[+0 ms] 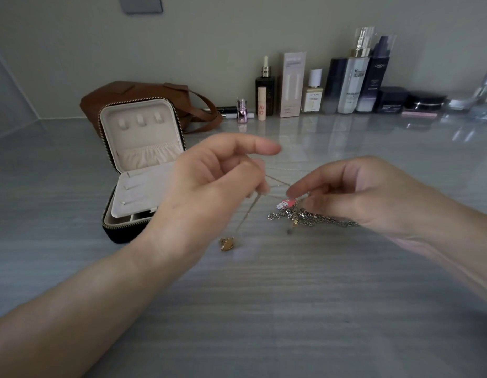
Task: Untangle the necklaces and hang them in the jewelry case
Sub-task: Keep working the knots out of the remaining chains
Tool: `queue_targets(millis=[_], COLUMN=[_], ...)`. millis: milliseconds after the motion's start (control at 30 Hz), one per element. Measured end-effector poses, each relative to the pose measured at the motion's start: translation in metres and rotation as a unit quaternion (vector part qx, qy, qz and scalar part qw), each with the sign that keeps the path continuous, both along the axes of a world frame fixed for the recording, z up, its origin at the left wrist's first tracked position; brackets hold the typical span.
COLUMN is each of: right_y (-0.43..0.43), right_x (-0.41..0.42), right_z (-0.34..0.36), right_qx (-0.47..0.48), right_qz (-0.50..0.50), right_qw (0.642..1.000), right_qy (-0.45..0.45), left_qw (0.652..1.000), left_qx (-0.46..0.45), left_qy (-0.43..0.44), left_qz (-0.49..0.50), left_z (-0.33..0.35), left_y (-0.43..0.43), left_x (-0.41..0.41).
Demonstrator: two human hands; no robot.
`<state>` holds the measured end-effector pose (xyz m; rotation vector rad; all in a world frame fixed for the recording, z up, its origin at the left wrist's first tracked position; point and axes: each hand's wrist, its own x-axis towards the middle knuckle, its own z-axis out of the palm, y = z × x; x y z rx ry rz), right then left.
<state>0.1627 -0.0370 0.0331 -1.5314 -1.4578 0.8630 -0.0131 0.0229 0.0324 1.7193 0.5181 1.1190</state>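
Note:
My left hand [209,184] pinches a thin gold chain [249,211], lifted off the table, with its gold pendant [227,243] hanging low near the surface. My right hand [367,192] pinches the same fine chain close to a tangle of silver chains [305,216] lying on the table. A small pink and white charm [285,204] sits at the tangle's left edge. The jewelry case [138,170] stands open at the left, its beige lid upright with three hooks and an elastic pocket, no necklace in it.
A brown leather bag [144,95] lies behind the case. Several cosmetic bottles and jars [345,85] line the back wall on the right. The grey table [264,309] extends toward me below the hands.

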Motion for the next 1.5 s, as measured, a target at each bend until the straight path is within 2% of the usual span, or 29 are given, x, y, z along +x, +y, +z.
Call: queue_targets(millis=[200,400,567,767,867,1067,1267,1500], right_y=[-0.001,0.0,-0.002,-0.002,-0.001,0.003,0.002,0.003], right_x=[-0.002,-0.003,-0.005,-0.006,-0.003,-0.002,-0.004,0.0], right_z=[-0.001,-0.003,-0.002,-0.001,-0.003,-0.005,-0.006,-0.008], right_qx=[0.037,0.05,0.065,0.106,0.103,0.097,0.089,0.078], right_qz=[-0.034,-0.042,-0.017,-0.013,-0.009,-0.001,0.006,-0.002], right_qw=[0.998,0.995,0.997,0.994,0.994,0.995,0.99,0.992], right_qy=[-0.035,-0.069,-0.024,-0.022,-0.028,-0.039,-0.111,-0.096], left_qw=[0.995,0.995,0.988,0.981,0.986,0.999,0.997,0.994], left_qx=[-0.067,-0.09,-0.049,0.057,0.032,-0.02,0.01,-0.002], left_qy=[-0.012,0.026,0.147,0.186,0.161,0.038,0.021,-0.02], left_qz=[-0.07,-0.046,-0.01,0.004,0.014,0.0,-0.072,-0.108], left_z=[-0.001,0.0,-0.007,-0.003,-0.001,0.001,-0.002,-0.002], left_y=[-0.003,-0.001,0.0,-0.007,-0.01,-0.007,-0.007,-0.004], left_x=[0.001,0.0,0.002,-0.001,-0.001,-0.003,-0.006,-0.007])
